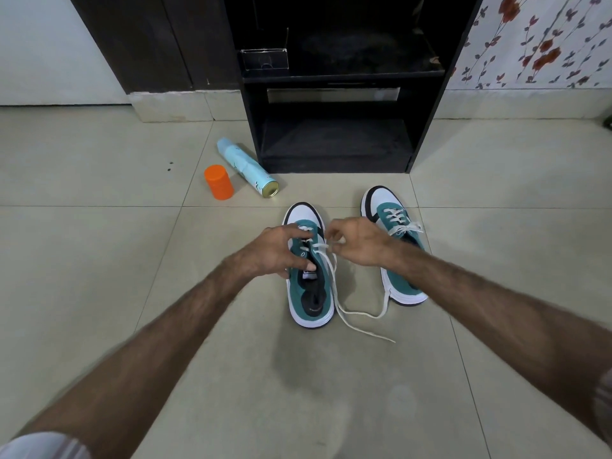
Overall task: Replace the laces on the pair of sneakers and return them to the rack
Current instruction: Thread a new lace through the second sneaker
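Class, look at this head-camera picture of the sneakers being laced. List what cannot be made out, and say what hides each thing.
1. Head view: the upper eyelets of the left sneaker are covered by the left hand.
2. Head view: where the right hand pinches the lace; the fingers are curled over it.
3. Head view: print on the spray can is too small to read.
4. Head view: the rack top is cut off by the edge.

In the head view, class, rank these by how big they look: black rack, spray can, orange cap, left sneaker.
1. Rack
2. Left sneaker
3. Spray can
4. Orange cap
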